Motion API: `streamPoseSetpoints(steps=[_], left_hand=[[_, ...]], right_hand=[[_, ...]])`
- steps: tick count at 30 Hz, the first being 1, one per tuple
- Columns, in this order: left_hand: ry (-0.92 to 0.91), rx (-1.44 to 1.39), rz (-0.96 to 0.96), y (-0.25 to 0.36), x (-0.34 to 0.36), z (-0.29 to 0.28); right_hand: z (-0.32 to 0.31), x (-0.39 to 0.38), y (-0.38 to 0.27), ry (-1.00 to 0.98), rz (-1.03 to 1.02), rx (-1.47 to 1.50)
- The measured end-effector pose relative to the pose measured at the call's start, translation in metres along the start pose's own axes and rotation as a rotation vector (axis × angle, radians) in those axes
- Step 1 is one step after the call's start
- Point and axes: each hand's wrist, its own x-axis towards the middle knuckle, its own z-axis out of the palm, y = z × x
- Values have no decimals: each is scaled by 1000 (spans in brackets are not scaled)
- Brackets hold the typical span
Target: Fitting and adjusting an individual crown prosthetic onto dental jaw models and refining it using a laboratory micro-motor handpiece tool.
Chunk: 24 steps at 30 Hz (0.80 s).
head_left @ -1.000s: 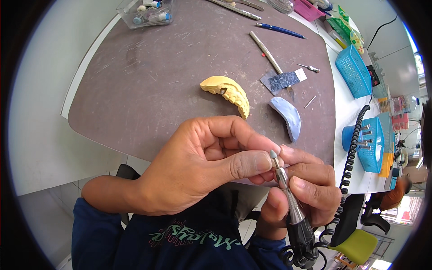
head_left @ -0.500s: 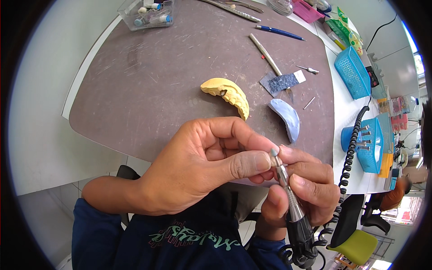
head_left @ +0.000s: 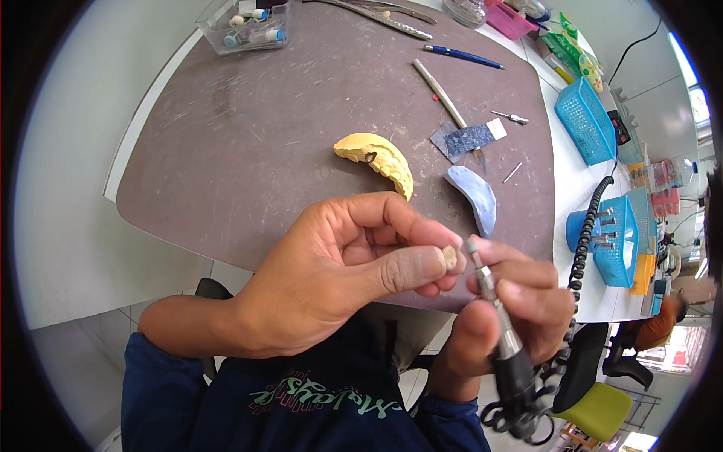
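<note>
My left hand [head_left: 339, 271] pinches a small cream dental crown [head_left: 449, 258] between thumb and forefinger. Just to the right, my right hand [head_left: 520, 305] grips a dental handpiece [head_left: 506, 331] with a silver front and black rear. Its pale greenish conical bur [head_left: 472, 246] points up and sits a little apart from the crown. Beyond my hands, a yellow plaster dental model [head_left: 380, 158] with a dark gap in its tooth row lies on the brown board [head_left: 241, 151]. Right of that model rests a blue-grey curved block [head_left: 474, 197].
Sandpaper strips [head_left: 471, 139] lie across a knife [head_left: 440, 94]. A blue pen [head_left: 463, 56], a loose bur [head_left: 510, 117] and a thin pin [head_left: 512, 172] are near. A clear box [head_left: 245, 34] stands far left, blue baskets [head_left: 586, 120] at right. The coiled cord [head_left: 584, 256] hangs beside my right hand.
My right hand and the handpiece have moved slightly right and down, so the bur has come away from the crown. The crown now shows more plainly in my left fingers.
</note>
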Motion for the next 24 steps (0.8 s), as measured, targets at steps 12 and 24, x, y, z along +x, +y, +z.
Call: streamPoseSetpoints(steps=[12,24], left_hand=[[-55,376,284,25,-12,-24],[112,768,476,72,-19,-34]], right_hand=[[-86,82,21,52,883,-238],[-68,72,38,-382,540,-1003]])
